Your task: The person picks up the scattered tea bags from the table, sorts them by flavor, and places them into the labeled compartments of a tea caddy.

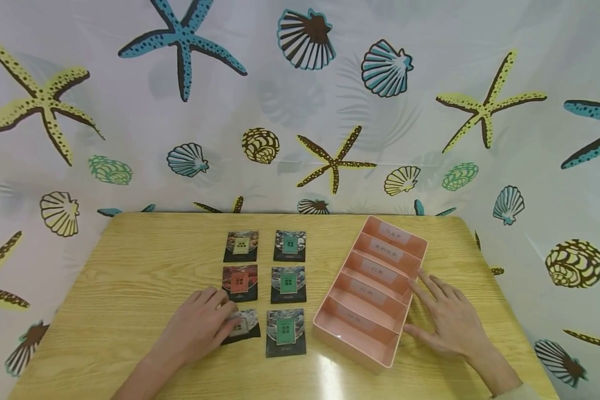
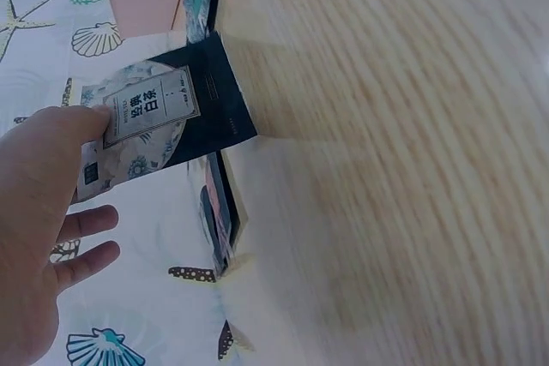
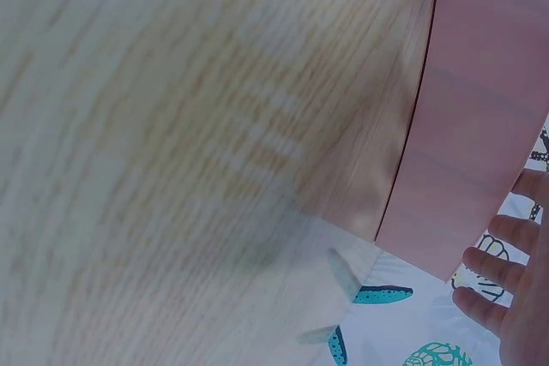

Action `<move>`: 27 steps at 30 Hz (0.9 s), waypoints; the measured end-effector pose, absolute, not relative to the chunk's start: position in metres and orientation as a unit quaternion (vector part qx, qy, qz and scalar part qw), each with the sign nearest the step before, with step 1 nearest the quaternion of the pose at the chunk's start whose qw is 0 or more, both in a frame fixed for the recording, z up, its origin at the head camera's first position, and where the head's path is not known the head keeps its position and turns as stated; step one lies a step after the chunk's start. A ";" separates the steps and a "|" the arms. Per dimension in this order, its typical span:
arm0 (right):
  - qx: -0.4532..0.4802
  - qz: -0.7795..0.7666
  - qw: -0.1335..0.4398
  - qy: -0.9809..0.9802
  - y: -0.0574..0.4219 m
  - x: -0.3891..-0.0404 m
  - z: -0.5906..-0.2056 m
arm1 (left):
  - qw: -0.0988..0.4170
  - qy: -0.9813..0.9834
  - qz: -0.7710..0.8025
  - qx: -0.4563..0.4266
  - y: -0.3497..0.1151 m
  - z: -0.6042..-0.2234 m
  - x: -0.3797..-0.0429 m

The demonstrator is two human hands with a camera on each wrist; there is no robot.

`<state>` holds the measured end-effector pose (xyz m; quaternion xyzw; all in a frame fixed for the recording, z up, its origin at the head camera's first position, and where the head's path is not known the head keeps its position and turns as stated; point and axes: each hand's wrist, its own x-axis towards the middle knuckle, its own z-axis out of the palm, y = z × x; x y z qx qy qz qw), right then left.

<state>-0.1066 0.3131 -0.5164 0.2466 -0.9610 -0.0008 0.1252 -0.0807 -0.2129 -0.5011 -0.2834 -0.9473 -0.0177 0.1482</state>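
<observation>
My left hand pinches a dark tea packet with a pale grey label, thumb on top, at the near end of the left column of packets. In the left wrist view the packet is tilted, its dark end pointing away from the hand. Just beyond it lies a red-labelled packet; to its right lies a green-labelled packet. My right hand rests its spread fingertips along the right side of a pink divided box, which stands slanted, with a labelled strip in each compartment.
Farther back lie a yellow-labelled packet and two more green-labelled ones, a far packet and a middle packet. All are on a wood-grain table. Behind its far edge hangs a white curtain printed with starfish and shells.
</observation>
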 end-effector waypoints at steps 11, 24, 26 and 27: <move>0.251 -0.001 0.136 -0.958 0.314 -0.107 -0.518 | 0.192 -0.933 -0.042 -0.301 -0.202 -0.490 -0.082; 0.251 0.000 0.137 -0.958 0.315 -0.108 -0.519 | 0.200 -0.921 -0.064 -0.329 -0.175 -0.475 -0.101; 0.250 0.000 0.134 -0.959 0.314 -0.107 -0.519 | 0.206 -0.916 -0.070 -0.338 -0.170 -0.473 -0.104; 0.249 -0.001 0.132 -0.959 0.314 -0.107 -0.520 | 0.207 -0.914 -0.072 -0.341 -0.167 -0.472 -0.106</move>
